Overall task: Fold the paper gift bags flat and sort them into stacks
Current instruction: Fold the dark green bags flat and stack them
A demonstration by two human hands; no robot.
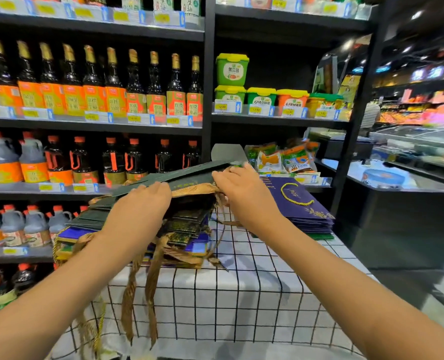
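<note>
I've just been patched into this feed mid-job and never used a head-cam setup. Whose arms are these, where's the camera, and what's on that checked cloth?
There is one picture, taken by a wide-angle camera on a person's head, looking forward and down. No robot: the arms are the person's own. The left hand and right hand both grip a dark green paper bag, lifted above a messy pile of green and blue bags with brown ribbon handles. All this lies on a table under a checked cloth. To the right lies a neat stack of purple bags. Behind are shop shelves of sauce bottles.
</note>
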